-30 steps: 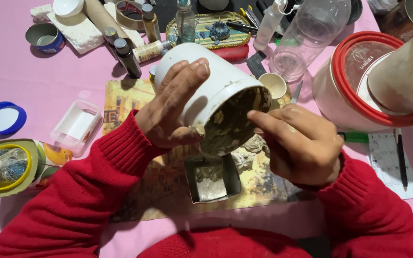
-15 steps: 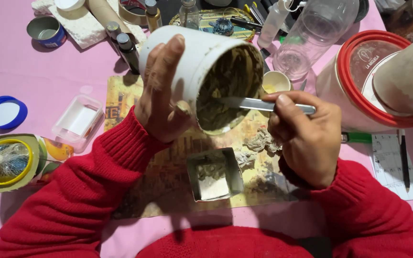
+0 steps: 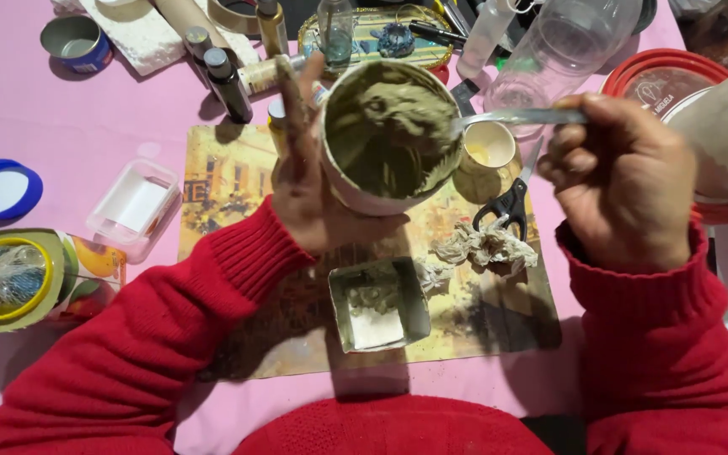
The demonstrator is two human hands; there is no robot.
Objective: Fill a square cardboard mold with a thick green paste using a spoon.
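Note:
My left hand (image 3: 309,181) holds a white tub (image 3: 355,190) tilted toward me, its mouth showing grey-green paste (image 3: 389,126). My right hand (image 3: 621,181) grips a metal spoon (image 3: 507,118) whose tip is dipped into the paste at the tub's right rim. Below the tub, a small square metal mould (image 3: 378,303) with pale paste in it sits on a picture placemat (image 3: 229,177). Both arms wear red sleeves.
Black scissors (image 3: 503,206), a crumpled rag (image 3: 486,246) and a small cream cup (image 3: 489,156) lie right of the tub. Dark bottles (image 3: 227,84), a clear plastic box (image 3: 132,206), a blue lid (image 3: 0,190), a clear jar (image 3: 566,50) and a red-rimmed container (image 3: 701,93) crowd the pink table.
The tub has tipped up so its mouth faces me. My right hand has lifted and moved right, the spoon now reaching in from the right rim.

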